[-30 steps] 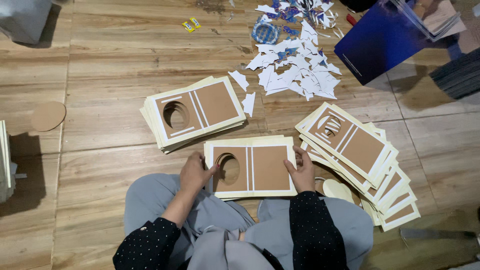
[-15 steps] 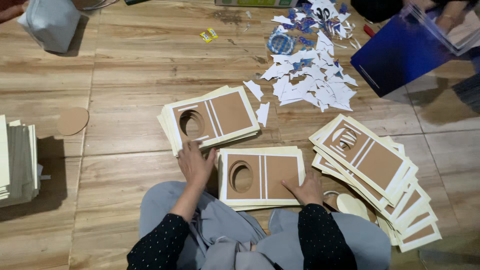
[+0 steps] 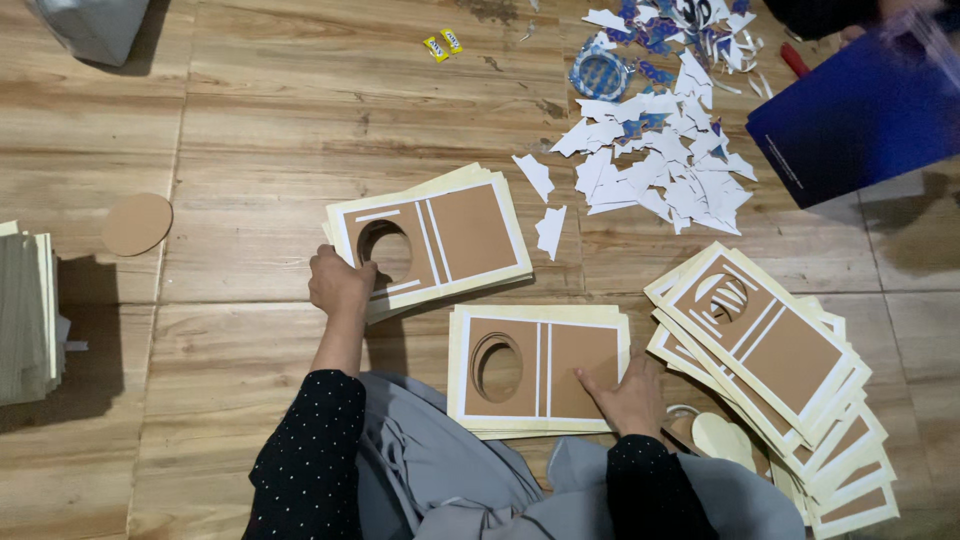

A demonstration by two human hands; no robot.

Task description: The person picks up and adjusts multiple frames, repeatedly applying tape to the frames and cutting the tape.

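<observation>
L hand (image 3: pixel 340 285) pinches the near-left corner of the upper card stack (image 3: pixel 430 240) on the floor, R hand (image 3: pixel 628 395) lies flat, open, on the front stack (image 3: pixel 538 370) by the knees; pulling w/ one corner could fan the pile.

Card stack (image 3: pixel 540 372) lies centre, second stack (image 3: pixel 430 240) behind-left, fanned cards (image 3: pixel 780 370) right, paper scraps (image 3: pixel 660 160) behind

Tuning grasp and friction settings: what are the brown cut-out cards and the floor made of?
Cut-out cards: likely thin cardboard or card stock, matte brown face with cream border; flat sheets, clean oval hole, stacked thin edges. Floor: wood-look planks, slight sheen, visible grain and seams; real wood or laminate, can't tell.
</observation>
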